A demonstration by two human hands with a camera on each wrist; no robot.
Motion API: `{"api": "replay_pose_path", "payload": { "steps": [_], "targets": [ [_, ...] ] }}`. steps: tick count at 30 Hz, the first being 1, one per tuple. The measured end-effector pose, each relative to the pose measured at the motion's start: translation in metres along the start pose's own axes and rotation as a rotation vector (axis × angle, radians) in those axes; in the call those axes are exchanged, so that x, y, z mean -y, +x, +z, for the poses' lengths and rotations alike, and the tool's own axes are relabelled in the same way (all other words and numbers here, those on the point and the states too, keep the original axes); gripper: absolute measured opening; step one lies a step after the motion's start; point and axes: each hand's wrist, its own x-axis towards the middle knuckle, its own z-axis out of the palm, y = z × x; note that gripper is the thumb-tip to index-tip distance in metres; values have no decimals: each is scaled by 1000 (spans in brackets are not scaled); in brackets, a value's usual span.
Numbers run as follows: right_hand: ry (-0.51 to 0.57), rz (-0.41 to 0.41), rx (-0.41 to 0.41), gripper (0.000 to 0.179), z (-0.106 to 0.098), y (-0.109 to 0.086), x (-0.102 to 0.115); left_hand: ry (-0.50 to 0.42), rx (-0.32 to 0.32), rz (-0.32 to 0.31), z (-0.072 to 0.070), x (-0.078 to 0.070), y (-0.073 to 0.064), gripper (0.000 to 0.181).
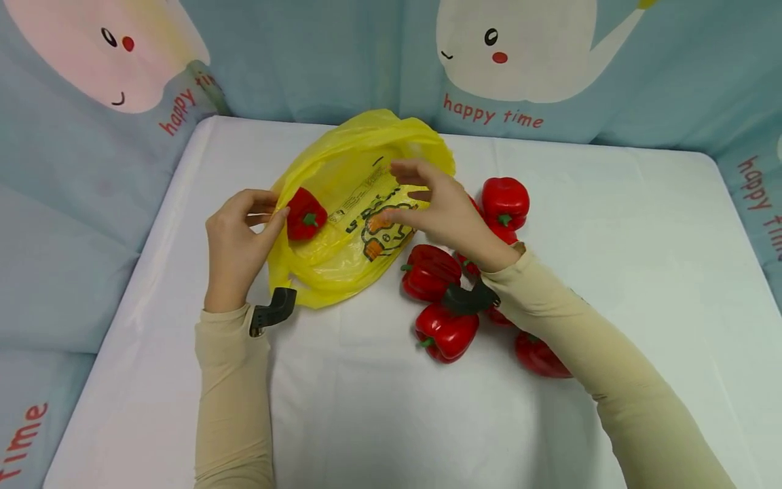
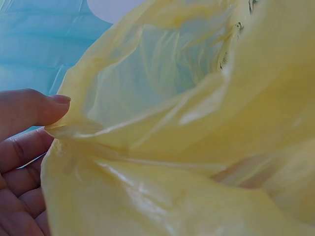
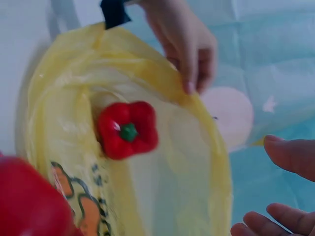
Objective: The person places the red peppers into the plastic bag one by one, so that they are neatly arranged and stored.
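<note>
A yellow plastic bag (image 1: 342, 272) with printed drawings lies on the table, its mouth spread. My left hand (image 1: 235, 234) pinches the bag's left rim between thumb and fingers, which the left wrist view shows close up at the thumb (image 2: 49, 109). One red bell pepper (image 1: 305, 214) with a green stem is at the bag's mouth near that hand; the right wrist view shows this pepper (image 3: 128, 130) within the opening. Over the bag's right side is my right hand (image 1: 446, 210), fingers and thumb apart with nothing between them.
Several red bell peppers lie right of the bag, among them a front pepper (image 1: 448, 333), a back pepper (image 1: 506, 202) and one pepper (image 1: 540, 356) partly under the right sleeve. A white cloth covers the table (image 1: 379, 414). Blue printed curtains (image 1: 342, 61) stand behind it.
</note>
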Motion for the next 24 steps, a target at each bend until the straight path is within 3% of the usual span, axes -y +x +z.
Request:
{"api": "replay_pose_path", "payload": {
  "steps": [9, 24],
  "targets": [
    [29, -5, -113, 58, -35, -25, -14, -6, -2, -3, 0, 2, 0, 25],
    [61, 84, -299, 50, -84, -57, -44, 8, -3, 6, 2, 5, 0, 25]
  ]
}}
